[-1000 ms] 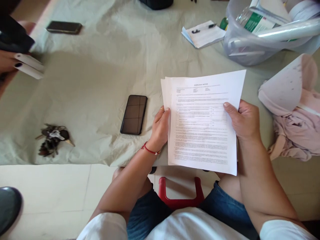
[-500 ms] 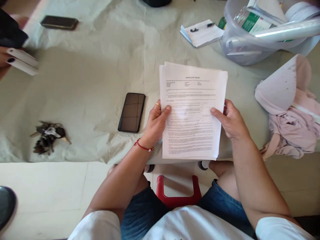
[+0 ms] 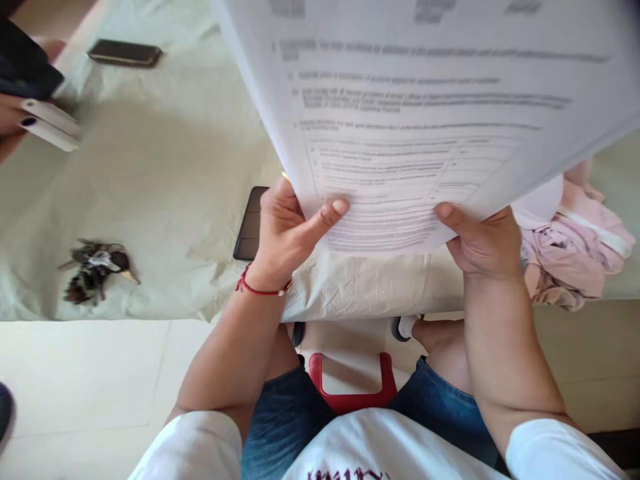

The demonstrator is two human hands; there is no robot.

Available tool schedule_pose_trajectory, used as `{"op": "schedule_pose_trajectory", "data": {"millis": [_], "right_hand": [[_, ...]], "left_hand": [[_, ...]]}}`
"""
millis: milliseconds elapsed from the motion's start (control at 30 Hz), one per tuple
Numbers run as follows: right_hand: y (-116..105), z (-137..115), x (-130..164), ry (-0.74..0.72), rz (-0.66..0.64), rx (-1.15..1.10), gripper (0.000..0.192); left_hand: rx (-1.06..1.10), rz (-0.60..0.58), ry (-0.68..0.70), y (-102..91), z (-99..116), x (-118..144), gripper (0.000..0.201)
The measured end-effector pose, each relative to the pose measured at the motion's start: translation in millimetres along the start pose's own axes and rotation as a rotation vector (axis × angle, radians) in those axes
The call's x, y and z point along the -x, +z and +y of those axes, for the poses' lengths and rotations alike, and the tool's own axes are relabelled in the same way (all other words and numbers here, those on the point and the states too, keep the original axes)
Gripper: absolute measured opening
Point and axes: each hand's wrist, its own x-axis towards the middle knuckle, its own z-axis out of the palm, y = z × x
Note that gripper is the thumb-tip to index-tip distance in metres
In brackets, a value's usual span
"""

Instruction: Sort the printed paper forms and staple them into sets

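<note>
A stack of printed paper sheets is raised close to my head, its far edge running out of the top of the view. My left hand grips the stack's left edge, thumb on the printed face and the other fingers behind. On the right edge, my right hand holds it the same way, thumb on top. A black smartphone lies on the table just left of my left hand, partly covered by that hand. Pink cloth lies beyond my right hand, part of it hidden by the paper.
A bunch of keys rests near the front left of the cloth-covered table. Farther back is a second phone. Another person's hand, with white objects by it, shows at the left edge. A red stool stands below me.
Both hands have lifted the paper stack up toward my head and tilted it, so it looks much larger. It now hides the notepad and the plastic tub at the back right.
</note>
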Motion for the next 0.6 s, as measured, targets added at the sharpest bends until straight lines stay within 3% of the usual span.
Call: {"op": "schedule_pose_trajectory", "data": {"millis": [100,200,333,467,600], "right_hand": [[-6,-6,-4,-0.091,-0.030,0.052,0.050],[-21,0,-3,-0.035,-0.103,0.102,0.062],[-37,17,5,0.016,-0.096,0.119,0.063],[-36,25,12,-0.044,-0.157,0.171,0.062],[-26,23,10,-0.056,-0.167,0.267,0.067]], "left_hand": [[-0.024,-0.076,0.020,-0.8,-3,-1,0.042],[-0.055,-0.154,-0.019,-4.6,-9,1,0.045],[-0.046,-0.242,-0.142,-9.1,-14,9,0.053],[-0.085,-0.330,-0.252,-9.3,-16,18,0.053],[-0.076,-0.299,-0.227,-9.2,-16,17,0.054]]}}
